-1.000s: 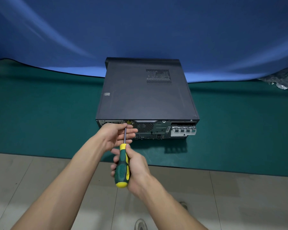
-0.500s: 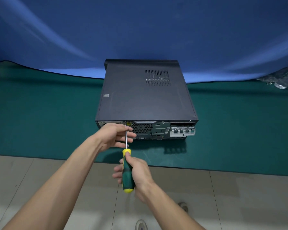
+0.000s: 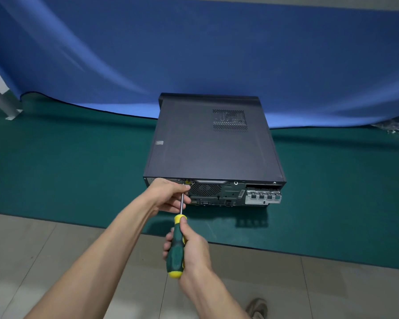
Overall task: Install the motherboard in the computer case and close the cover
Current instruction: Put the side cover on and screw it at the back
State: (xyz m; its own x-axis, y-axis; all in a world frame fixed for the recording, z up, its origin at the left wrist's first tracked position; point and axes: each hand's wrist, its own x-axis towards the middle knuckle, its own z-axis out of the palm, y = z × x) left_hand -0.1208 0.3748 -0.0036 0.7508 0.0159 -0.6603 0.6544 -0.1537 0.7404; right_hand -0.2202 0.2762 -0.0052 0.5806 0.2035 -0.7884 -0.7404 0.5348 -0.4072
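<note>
— Where is the computer case (image 3: 213,143) lying at this moment?

— It is lying flat on the green mat (image 3: 67,162), and its back panel (image 3: 219,193) is facing the person. The dark cover (image 3: 207,146) is sitting on top of the case, with a small vent grille (image 3: 230,120) near its far right corner. The motherboard itself is not showing, because the cover is hiding the inside.

— And what are the hands doing?

— The right hand (image 3: 191,247) is gripping the green and yellow handle of a screwdriver (image 3: 177,247), with the fingers curled round it. The metal shaft is pointing up toward the top left part of the back panel, just beside the round fan grille (image 3: 205,189). The tip is hidden behind the other hand, so I cannot tell if it is touching a screw.

— The left hand also?

— The left hand (image 3: 168,196) is resting against the left part of the back panel. Its fingers are curled round the shaft of the screwdriver and are holding it near the tip.

— What else is lying around?

— A blue cloth (image 3: 194,54) is hanging behind the case, down to the mat. The mat is lying on a grey tiled floor (image 3: 55,261), and a shoe (image 3: 257,308) is showing at the lower edge. At the right side of the back panel, a silver bracket (image 3: 263,197) is sticking out.
</note>
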